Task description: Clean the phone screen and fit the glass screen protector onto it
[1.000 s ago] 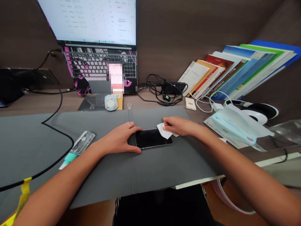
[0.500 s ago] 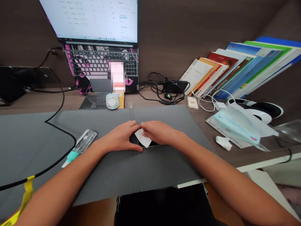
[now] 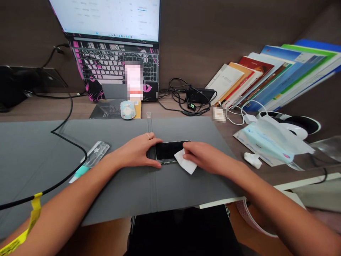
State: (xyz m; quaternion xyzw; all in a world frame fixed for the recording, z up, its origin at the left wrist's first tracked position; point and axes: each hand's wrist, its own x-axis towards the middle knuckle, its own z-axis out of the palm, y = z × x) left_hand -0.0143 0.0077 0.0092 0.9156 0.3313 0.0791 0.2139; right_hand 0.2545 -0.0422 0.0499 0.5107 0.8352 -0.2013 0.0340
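A black smartphone (image 3: 167, 151) lies flat on the grey desk mat (image 3: 119, 192), its dark screen facing up. My left hand (image 3: 137, 151) grips the phone's left end, thumb on the near edge and fingers on the far edge. A white tissue (image 3: 187, 163) is pinched in my right hand (image 3: 201, 155), over the phone's right end. Part of the tissue hangs past the near edge of the phone. My right fingers and the tissue hide the phone's right end. Left of my left forearm lies a clear spray bottle (image 3: 97, 153) with a teal collar.
Behind the mat stand an open laptop (image 3: 114, 64), a light-blue mouse (image 3: 128, 110) and a black charger (image 3: 199, 95) with coiled cable. Books (image 3: 255, 78) lean at the right, near a wipes pack (image 3: 269, 142) and a crumpled tissue (image 3: 253, 160). A black cable (image 3: 71, 147) crosses the left side.
My right hand has slid the tissue rightward along the phone, uncovering the left and middle of its screen. My left hand keeps its hold on the left end.
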